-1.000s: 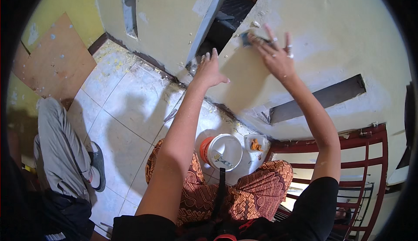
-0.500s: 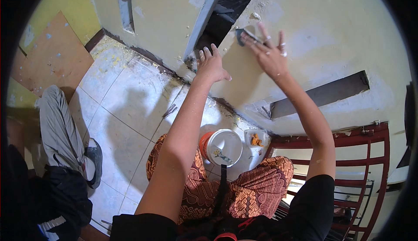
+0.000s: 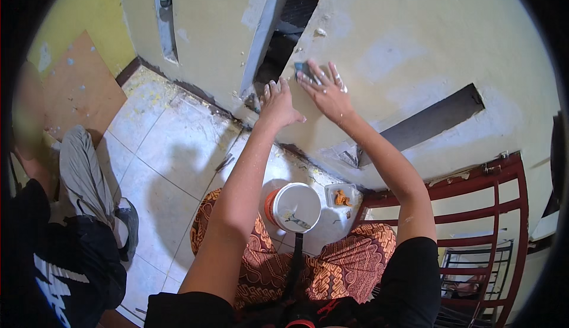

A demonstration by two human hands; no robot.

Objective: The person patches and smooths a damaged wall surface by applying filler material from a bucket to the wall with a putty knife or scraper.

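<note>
My right hand point(image 3: 329, 94) presses a small flat blue-grey scraper point(image 3: 302, 70) against the cream wall point(image 3: 379, 25), beside the lower end of a tall slot. White smears cover its fingers, some of which stick out away from the tool. Close by on the left, my left hand point(image 3: 277, 107) is held up with its fingers spread and whitened, near the bottom of that dark slot point(image 3: 275, 52). It holds nothing; whether the fingertips touch the edge is unclear. Between my knees stands an orange-and-white bucket point(image 3: 298, 203) with a smeared tool or residue inside.
A clear plastic tray point(image 3: 332, 193) with an orange crumpled thing lies right of the bucket. A dark red metal grille point(image 3: 474, 215) stands at right. Another person's grey-trousered leg point(image 3: 83, 162) is at left, near a brown board point(image 3: 86, 91). Debris dusts the tiled floor point(image 3: 169, 168).
My right hand has slid the scraper left and down along the wall toward the slot, closer to my left hand. The view has shifted slightly. The person at left has moved an arm.
</note>
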